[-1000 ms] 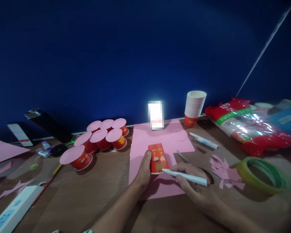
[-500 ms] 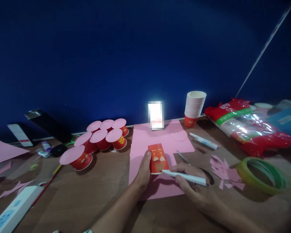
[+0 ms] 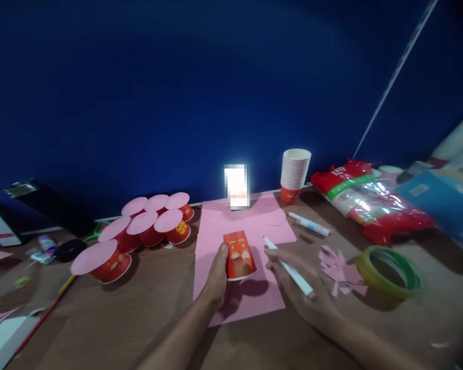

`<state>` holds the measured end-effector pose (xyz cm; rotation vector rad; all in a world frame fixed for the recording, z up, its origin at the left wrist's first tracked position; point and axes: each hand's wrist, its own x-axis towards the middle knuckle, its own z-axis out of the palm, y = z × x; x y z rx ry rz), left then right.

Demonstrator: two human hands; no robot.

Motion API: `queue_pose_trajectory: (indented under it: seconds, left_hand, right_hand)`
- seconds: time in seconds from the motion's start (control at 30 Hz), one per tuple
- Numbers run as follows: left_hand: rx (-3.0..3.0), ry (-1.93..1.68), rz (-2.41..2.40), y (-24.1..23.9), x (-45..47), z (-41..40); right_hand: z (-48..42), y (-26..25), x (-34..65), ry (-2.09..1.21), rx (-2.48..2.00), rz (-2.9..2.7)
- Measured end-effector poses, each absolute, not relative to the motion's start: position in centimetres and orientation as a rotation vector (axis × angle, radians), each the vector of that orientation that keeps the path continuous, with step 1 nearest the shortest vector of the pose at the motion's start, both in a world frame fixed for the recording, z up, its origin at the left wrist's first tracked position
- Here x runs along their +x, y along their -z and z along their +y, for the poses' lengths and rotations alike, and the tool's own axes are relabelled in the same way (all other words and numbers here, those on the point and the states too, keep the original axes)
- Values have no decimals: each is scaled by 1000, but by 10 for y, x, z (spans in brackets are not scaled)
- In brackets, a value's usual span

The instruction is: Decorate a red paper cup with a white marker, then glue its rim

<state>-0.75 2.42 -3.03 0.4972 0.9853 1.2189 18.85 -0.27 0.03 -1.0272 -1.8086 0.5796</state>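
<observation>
My left hand (image 3: 217, 275) grips a red paper cup (image 3: 239, 255), held upside down and lifted slightly off a pink paper sheet (image 3: 239, 298). My right hand (image 3: 297, 280) is closed on a white pen (image 3: 289, 266) whose tip points up and away from the cup, to the cup's right. A cut pink paper circle (image 3: 272, 217) lies on the far part of the sheet.
Several upside-down red cups topped with pink discs (image 3: 139, 231) stand at left. A stack of cups (image 3: 294, 173), a bag of cups (image 3: 366, 205), a marker (image 3: 308, 224), pink scraps (image 3: 341, 270) and a green tape ring (image 3: 389, 264) lie at right. A bright pixelated phone (image 3: 236, 186) leans on the blue wall.
The pen has swung away from the cup's rim and now points up. My left hand has tilted the cup up off the sheet. The view has shifted to the right.
</observation>
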Motion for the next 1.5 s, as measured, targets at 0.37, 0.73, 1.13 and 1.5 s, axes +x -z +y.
queue_pose_trajectory:
  seconds: [0.37,0.73,1.13,1.5]
  left_hand:
    - [333,-1126,1130,5,-4,22]
    - [288,-1060,1215,8,-11,26]
    - [268,-1058,1127,15,-14,26]
    - [281,-1052,1147,15,-14,27]
  right_hand:
    - [18,3,205,-304,-1330,-2229]
    - [53,1,240,-48,-1966,-2293]
    - [54,6,246,71,-1867,-2412]
    - [55,19,254,-52,-1654,-2320]
